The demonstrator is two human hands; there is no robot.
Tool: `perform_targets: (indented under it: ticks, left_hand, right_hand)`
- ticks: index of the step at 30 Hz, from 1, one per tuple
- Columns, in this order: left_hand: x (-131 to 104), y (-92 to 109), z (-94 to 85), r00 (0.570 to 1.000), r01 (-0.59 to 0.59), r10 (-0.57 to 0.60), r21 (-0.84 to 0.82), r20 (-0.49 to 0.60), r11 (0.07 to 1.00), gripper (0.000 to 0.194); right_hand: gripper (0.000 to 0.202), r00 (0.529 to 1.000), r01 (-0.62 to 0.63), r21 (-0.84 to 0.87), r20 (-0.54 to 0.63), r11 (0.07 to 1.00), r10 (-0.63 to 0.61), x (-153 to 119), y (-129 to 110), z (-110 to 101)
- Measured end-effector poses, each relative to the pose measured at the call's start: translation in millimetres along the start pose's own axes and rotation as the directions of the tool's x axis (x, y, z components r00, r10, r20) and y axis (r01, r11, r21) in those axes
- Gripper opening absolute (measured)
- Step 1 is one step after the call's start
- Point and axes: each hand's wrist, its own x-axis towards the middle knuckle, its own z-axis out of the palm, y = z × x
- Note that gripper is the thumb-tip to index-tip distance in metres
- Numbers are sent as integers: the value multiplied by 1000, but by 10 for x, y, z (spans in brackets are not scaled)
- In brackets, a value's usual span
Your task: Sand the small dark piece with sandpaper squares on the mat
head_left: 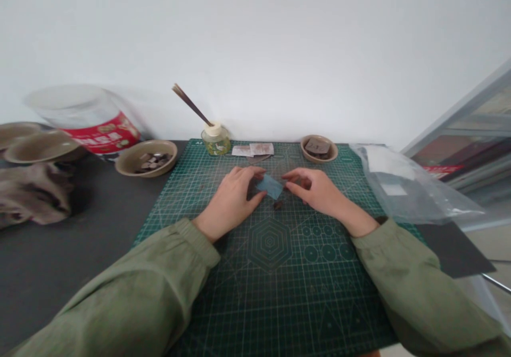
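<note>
Above the green cutting mat (pixel 319 304), a small flat blue sheet (pixel 271 187) is between my two hands. My left hand (pixel 233 197) pinches its left edge, thumb below and fingers above. At the opposite edge, my right hand (pixel 319 191) has its thumb and index finger closed on the sheet's side. A small dark brown lump (pixel 278 205) lies on the mat just under the sheet. Beyond the hands are two pale paper pieces (pixel 261 149) with brown marks, overlapping a dark flat piece that is partly hidden.
A jar (pixel 215 140) holding a brush stands at the mat's back left. A bowl of brown chunks (pixel 147 171) is left, near a large red-labelled tub (pixel 99 133) and crumpled cloth (pixel 35 194). Right are a bowl with a brown block (pixel 318 147) and a clear plastic bag (pixel 415 197).
</note>
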Motion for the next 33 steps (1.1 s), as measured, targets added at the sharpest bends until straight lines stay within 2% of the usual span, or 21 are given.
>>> perform_targets:
  ticks: [5,10,13,18,23,26,29,33]
  left_hand:
    - [-1,2,11,1000,5,-5,-3,-2,1000,44]
    - [-2,21,16,1000,-9,9,-23,-12,1000,50]
    - [4,29,20,1000,-10,10,-64,-7,998,52]
    - [20,53,17,997,49,-59,-196,-45,979,54]
    - [35,103,-2,986,96,-139,-374,-92,922,45]
    - [39,133,-7,977,112,-184,-464,-113,879,34]
    - [40,159,-10,967,137,-229,-528,-114,838,26]
    - [38,201,-14,954,180,-289,-617,-81,766,24]
  right_hand:
    - [33,999,-23,86,48,996,19,-26,-28,5]
    - [29,1000,3,58,2,998,-3,-20,-20,-6]
    - [30,1000,4,62,-1,998,-4,-15,-6,-6]
    - [29,1000,22,49,-21,999,-21,-10,-12,-8]
    - [36,998,41,62,-45,997,-38,-14,-12,-18]
    - [33,998,40,99,-60,994,-34,-29,-35,-20]
    - [29,997,40,167,-73,985,-28,-50,-95,-25]
    - [30,996,22,249,-91,968,1,-76,-181,-32]
